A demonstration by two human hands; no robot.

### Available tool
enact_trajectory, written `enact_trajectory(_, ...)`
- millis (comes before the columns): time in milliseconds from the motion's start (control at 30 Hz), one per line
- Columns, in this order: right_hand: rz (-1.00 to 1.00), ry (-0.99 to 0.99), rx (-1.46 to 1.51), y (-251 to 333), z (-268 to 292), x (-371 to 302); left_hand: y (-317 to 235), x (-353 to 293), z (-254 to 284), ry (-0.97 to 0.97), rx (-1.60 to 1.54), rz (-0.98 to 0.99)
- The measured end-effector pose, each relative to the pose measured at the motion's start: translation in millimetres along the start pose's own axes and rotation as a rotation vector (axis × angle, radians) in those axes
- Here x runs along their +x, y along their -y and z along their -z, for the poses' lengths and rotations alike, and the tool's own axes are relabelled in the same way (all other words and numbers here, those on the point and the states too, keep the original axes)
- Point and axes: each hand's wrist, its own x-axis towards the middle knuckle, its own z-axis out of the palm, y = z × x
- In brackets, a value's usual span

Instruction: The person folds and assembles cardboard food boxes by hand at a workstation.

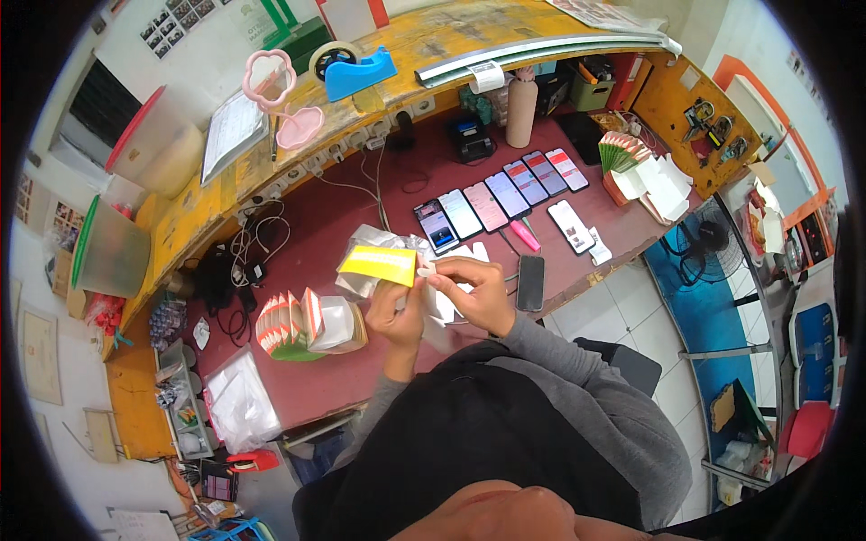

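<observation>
My left hand (397,314) is closed on the edge of a bright yellow card or flat packet (379,263), held above the desk. My right hand (480,294) pinches a small white piece (427,270) close to the card's right end; whether the two are joined I cannot tell. Behind the card lies crumpled, silvery-clear plastic (410,242), with white papers partly hidden under my hands. Just left of my left hand, a fanned stack of orange, white and green packets (283,326) stands beside a clear plastic container (338,326). A dark-screened phone (530,283) lies nearest my right hand.
Several lit phones (487,206) lie in a row at the back, near a pink highlighter (525,236) and a white-screened phone (570,225). A pinkish bottle (520,110) stands behind them. Cables (257,242) and plastic bags (242,402) lie left; a packet box (621,185) stands right.
</observation>
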Motion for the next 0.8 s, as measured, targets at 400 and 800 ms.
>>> enact_trajectory(400,0.132,-0.022,-0.084,6.8,-5.7,0.3,2.8,-12.7,-3.6,-0.094,-0.608,0.463)
enact_trajectory(800,0.058,-0.113,-0.085,13.6,-1.5,1.7,-8.2,-8.6,-11.9,-0.085,-0.602,0.584)
